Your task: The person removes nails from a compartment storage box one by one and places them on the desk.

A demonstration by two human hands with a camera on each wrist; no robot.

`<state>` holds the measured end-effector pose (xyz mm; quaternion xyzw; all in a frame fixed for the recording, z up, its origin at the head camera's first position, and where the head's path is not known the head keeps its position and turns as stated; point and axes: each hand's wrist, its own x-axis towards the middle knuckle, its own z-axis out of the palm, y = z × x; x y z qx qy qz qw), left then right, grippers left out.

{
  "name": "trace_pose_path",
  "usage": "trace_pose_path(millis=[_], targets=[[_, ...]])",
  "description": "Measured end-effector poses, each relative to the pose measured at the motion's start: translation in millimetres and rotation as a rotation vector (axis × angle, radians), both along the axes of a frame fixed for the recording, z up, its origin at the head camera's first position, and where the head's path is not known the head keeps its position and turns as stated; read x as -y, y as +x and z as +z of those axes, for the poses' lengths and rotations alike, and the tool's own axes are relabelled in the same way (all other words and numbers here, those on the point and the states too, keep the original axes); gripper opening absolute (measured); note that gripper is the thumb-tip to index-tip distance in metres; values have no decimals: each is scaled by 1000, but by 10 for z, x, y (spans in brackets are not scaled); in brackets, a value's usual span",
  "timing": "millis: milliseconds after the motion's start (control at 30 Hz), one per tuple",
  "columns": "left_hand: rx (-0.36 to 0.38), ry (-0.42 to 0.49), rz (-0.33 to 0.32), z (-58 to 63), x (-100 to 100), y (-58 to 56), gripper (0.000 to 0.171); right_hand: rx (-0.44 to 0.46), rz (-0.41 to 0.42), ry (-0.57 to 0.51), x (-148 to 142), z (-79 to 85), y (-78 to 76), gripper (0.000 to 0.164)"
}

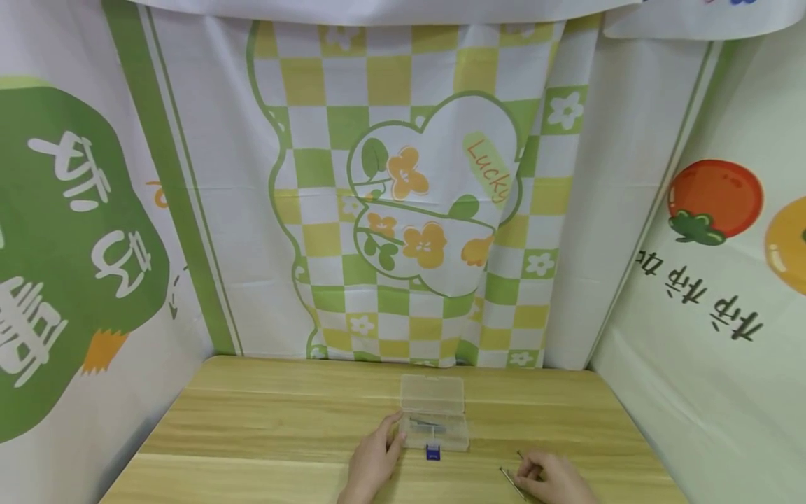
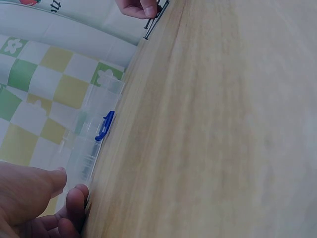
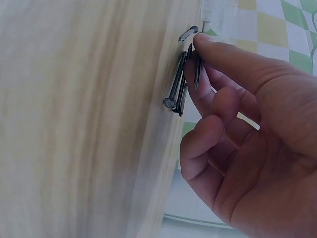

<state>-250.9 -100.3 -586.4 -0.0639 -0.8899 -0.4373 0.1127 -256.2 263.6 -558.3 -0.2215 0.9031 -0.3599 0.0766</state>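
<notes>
A clear plastic box [image 1: 450, 441] stands on the table with its lid [image 1: 432, 394] folded back and its blue latch [image 1: 433, 452] at the front. Inside it lie some thin dark nails [image 1: 428, 423]. My left hand [image 1: 373, 458] holds the box's left end, thumb and index finger at its edge; the other fingers curl beside it in the left wrist view. To the right of the box, my right hand [image 3: 252, 114] pinches a dark nail [image 3: 197, 74] between thumb and index finger. Several loose nails [image 3: 176, 82] lie on the table just by those fingertips.
The wooden table [image 1: 271, 420] runs back to a checkered, flowered cloth [image 1: 390, 308]. Printed cloth walls stand at the left [image 1: 182, 280] and right [image 1: 680, 378] of the table.
</notes>
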Motion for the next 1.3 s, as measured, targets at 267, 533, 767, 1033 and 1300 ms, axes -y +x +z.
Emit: trace_pose_path(millis=[267,533,767,1033,1300], targets=[[20,-1,3,-15,1,-24,42,35,-11,-11,5,-22,-11,15],[17,-8,9,-15,0,-25,42,40,-26,-7,20,-3,7,15],[6,-12,14,-11,2,-41,41,12,-14,-10,-4,-30,-1,16],[14,-9,12,-24,0,-39,42,-9,-9,-5,-21,-37,11,18],[18,-1,6,-47,7,-41,42,-1,-35,39,-13,-46,24,19]])
